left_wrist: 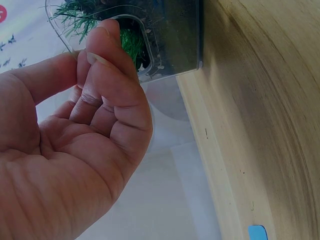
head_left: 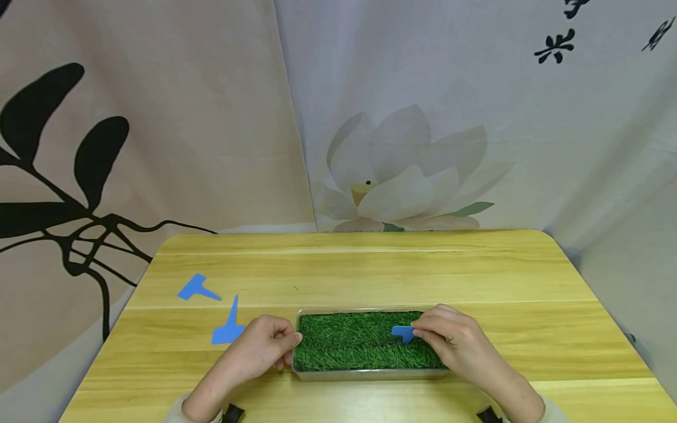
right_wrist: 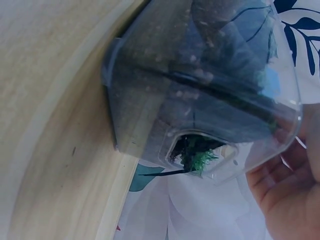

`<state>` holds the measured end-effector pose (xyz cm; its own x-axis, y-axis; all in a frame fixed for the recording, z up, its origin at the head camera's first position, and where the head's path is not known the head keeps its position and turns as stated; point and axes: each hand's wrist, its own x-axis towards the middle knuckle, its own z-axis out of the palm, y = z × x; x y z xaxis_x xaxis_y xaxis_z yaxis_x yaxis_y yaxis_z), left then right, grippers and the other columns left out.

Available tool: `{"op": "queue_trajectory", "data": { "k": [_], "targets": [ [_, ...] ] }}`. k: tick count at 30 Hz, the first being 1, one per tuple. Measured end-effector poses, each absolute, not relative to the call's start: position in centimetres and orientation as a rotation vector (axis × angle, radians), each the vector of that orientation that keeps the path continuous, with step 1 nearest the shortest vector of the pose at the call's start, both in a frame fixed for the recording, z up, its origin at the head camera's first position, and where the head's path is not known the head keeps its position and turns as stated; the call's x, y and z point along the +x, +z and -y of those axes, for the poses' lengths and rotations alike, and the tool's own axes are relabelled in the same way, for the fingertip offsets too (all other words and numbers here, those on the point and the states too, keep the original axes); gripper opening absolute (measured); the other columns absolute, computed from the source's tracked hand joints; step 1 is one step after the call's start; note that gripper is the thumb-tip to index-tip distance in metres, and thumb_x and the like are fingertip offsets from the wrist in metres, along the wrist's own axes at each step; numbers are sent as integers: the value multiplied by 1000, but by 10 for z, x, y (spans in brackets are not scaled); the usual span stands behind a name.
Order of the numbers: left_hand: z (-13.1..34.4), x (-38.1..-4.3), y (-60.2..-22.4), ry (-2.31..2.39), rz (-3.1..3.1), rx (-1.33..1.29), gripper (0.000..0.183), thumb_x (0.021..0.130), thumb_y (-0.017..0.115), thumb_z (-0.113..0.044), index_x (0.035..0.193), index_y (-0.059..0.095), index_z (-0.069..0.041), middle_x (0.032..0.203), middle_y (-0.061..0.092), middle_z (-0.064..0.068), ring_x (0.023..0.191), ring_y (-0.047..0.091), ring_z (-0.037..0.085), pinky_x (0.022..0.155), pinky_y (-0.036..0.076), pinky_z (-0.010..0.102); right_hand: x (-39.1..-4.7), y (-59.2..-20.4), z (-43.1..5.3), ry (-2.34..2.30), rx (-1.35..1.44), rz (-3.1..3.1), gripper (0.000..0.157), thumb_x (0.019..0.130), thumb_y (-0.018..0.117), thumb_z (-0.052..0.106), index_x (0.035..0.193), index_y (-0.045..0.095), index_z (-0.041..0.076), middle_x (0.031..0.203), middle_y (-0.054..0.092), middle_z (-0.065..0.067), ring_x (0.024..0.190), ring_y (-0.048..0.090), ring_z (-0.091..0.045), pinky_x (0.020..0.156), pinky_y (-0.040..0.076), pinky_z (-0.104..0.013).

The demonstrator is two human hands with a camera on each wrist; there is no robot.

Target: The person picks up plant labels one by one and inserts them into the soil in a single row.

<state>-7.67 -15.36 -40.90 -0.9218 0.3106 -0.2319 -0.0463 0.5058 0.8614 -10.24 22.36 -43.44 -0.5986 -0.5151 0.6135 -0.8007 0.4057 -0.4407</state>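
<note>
A clear plastic box (head_left: 370, 375) holds a green artificial grass mat (head_left: 349, 333) with a dark slit along its middle. My left hand (head_left: 264, 345) pinches the rim at the box's left end, fingers curled by the handle cutout in the left wrist view. Between thumb and fingers, my right hand (head_left: 461, 339) pinches one end of a blue T-shaped plant label (head_left: 403, 333) over the right part of the grass. Through the plastic in the right wrist view, the label (right_wrist: 271, 82) shows as a pale blue patch; its pointed stem is hard to make out.
Two more blue T-shaped plant labels lie on the wooden table (head_left: 529, 282): one farther back (head_left: 197, 288), the other (head_left: 230, 329) just left of my left hand. A printed curtain (head_left: 238, 117) hangs behind the table.
</note>
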Motion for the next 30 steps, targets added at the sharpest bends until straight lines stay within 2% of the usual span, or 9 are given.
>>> {"op": "queue_trajectory", "data": {
  "k": [17,19,22,24,26,30],
  "targets": [
    [154,-77,-410,1388,-2392,215,28,103,66,-15,76,66,-6,64,64,2,55,61,18,50,51,30,-102,-433,-223,1043,1124,2295,36,106,57,38,101,79,11,98,75,7,84,65,-7,70,49,-12],
    [153,-77,-410,1389,-2392,214,28,103,66,-15,76,66,-6,64,64,2,55,61,18,50,52,30,-102,-433,-224,1054,1122,2293,30,105,61,35,103,79,11,98,75,7,85,66,-7,70,49,-12],
    [153,-77,-410,1390,-2389,211,28,103,66,-15,76,66,-6,64,65,2,55,61,18,50,52,30,-102,-433,-224,1062,1133,2259,10,95,77,15,104,79,12,98,75,5,85,67,-9,71,50,-13],
    [154,-77,-410,1390,-2388,210,28,103,66,-15,76,66,-6,65,65,2,56,61,18,50,52,30,-103,-434,-223,1058,1141,2234,25,84,85,0,105,79,11,98,75,4,85,67,-10,71,50,-13],
    [154,-77,-410,1390,-2387,209,28,103,66,-15,77,66,-6,65,65,2,56,61,18,50,52,30,-103,-434,-223,1052,1145,2214,40,73,86,-11,105,79,11,97,75,2,84,68,-12,71,51,-14],
    [154,-77,-410,1392,-2385,206,28,103,66,-15,77,66,-6,65,65,2,56,61,18,50,52,30,-104,-435,-224,1053,1134,2220,46,69,87,-14,106,79,11,98,75,2,85,69,-12,73,52,-14]
  ]
}}
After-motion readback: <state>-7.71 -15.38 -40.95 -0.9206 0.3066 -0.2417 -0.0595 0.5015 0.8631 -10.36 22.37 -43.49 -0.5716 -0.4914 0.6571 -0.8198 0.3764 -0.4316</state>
